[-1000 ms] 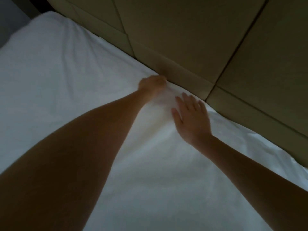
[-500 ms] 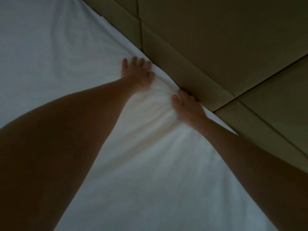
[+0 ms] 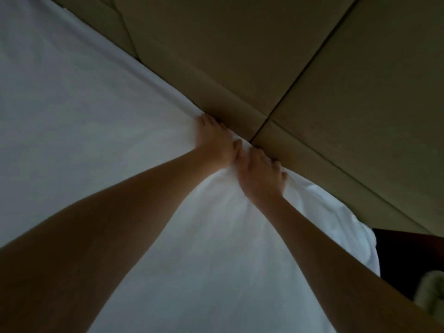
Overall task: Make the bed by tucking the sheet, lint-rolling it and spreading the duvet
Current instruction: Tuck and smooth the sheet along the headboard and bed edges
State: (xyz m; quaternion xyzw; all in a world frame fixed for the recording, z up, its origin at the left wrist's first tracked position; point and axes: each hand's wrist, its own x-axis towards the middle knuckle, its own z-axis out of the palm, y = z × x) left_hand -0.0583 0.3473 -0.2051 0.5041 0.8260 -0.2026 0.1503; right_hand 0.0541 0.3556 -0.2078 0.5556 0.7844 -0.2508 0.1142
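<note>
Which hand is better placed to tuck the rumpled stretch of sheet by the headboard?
Likely right: the right hand lies next to the rumpled sheet; the left hand is beyond it, on the smoother side.

Plain white sheet; tan padded headboard crossed by dark seams.

A tan panelled headboard fills the upper right, slanting across the view in dim light. A thin dark seam splits two of its large panels, and a narrower strip runs along their lower edge. Down at the right a dark patch of floor shows, and by it something pale and fuzzy, perhaps a slipper, too blurred to tell.
</note>
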